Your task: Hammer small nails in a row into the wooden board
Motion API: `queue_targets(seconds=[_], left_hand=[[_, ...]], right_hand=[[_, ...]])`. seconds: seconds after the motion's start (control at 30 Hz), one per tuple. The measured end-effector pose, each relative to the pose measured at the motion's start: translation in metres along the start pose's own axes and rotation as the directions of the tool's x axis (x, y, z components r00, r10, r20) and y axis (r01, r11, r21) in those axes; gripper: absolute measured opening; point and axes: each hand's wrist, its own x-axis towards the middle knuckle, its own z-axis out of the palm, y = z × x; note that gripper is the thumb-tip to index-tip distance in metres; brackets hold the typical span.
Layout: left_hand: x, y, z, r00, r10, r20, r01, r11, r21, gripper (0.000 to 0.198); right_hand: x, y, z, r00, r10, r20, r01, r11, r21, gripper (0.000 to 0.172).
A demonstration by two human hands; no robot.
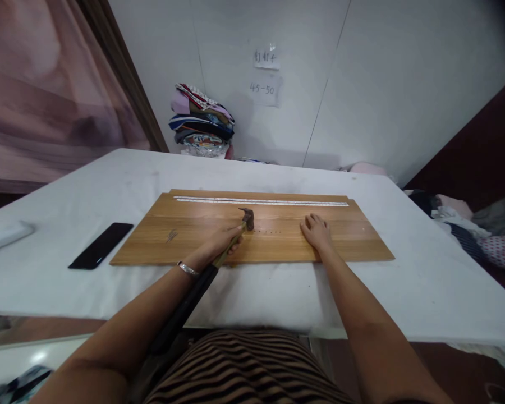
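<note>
My left hand (224,242) is closed round the upper shaft of a claw hammer (247,217), close below its rusty head. The black grip of the hammer slants back under my left forearm. The head is over a wooden board (273,247), beside a short row of small nails (268,232); whether it touches one I cannot tell. My right hand (317,230) lies flat on the board, right of that row, with its fingers stretched out and nothing in them. A small pile of loose nails (171,235) rests on the board's left part.
Two white strips (261,201) run along the board's far side. A black phone (101,246) lies left of the board on the white-covered table (261,297). At the left edge is a white roll (4,235). Folded clothes (202,120) are stacked behind the table, against the wall.
</note>
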Motion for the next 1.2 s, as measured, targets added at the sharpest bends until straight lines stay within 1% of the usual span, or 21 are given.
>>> queue_targets(seconds=[0.13, 0.23, 0.37, 0.57, 0.77, 0.9, 1.0, 1.07, 1.13, 1.2], left_hand=[[0.0003, 0.0, -0.0003, 1.0, -0.009, 0.014, 0.009, 1.0, -0.011, 0.039], [0.0002, 0.0011, -0.0005, 1.0, 0.004, 0.002, -0.004, 1.0, -0.012, 0.036], [0.0002, 0.0016, -0.0013, 1.0, -0.03, -0.01, 0.03, 0.999, 0.013, 0.036], [0.0021, 0.0012, -0.0033, 1.0, 0.026, 0.01, -0.026, 0.999, -0.045, 0.034], [0.0048, -0.0025, -0.0012, 1.0, -0.011, 0.007, 0.011, 1.0, -0.007, 0.039], [0.0046, -0.0039, -0.0037, 1.0, 0.01, 0.023, -0.01, 1.0, -0.01, 0.043], [0.0039, -0.0029, -0.0046, 0.999, 0.031, 0.038, -0.03, 0.999, -0.03, 0.041], [0.0033, -0.0019, -0.0037, 0.999, 0.02, 0.036, -0.02, 1.0, -0.015, 0.039], [0.0026, -0.0012, -0.0021, 1.0, -0.013, 0.023, 0.012, 1.0, 0.017, 0.04], [0.0022, -0.001, -0.0009, 1.0, -0.018, 0.011, 0.017, 0.999, 0.028, 0.042]], right_hand=[[-0.001, -0.0018, -0.0029, 1.0, -0.005, 0.004, 0.006, 1.0, -0.017, 0.045], [-0.0014, -0.0028, -0.0039, 1.0, 0.003, 0.016, -0.003, 1.0, -0.02, 0.045], [-0.0011, -0.0027, -0.0033, 1.0, 0.012, 0.019, -0.011, 1.0, -0.017, 0.046], [-0.0005, -0.0007, -0.0023, 1.0, 0.003, 0.013, -0.003, 1.0, -0.003, 0.046], [-0.0004, -0.0006, -0.0024, 1.0, -0.003, 0.004, 0.003, 1.0, -0.001, 0.044], [-0.0005, 0.0004, -0.0014, 1.0, -0.009, -0.001, 0.009, 1.0, -0.005, 0.042], [-0.0007, 0.0008, -0.0007, 1.0, -0.009, -0.01, 0.009, 1.0, 0.0, 0.042], [-0.001, 0.0007, -0.0004, 1.0, -0.008, -0.014, 0.008, 1.0, 0.008, 0.043], [-0.0011, 0.0002, -0.0005, 1.0, -0.006, -0.015, 0.006, 1.0, 0.014, 0.043], [-0.0011, -0.0003, -0.001, 1.0, 0.0, -0.013, 0.0, 1.0, 0.015, 0.042]])
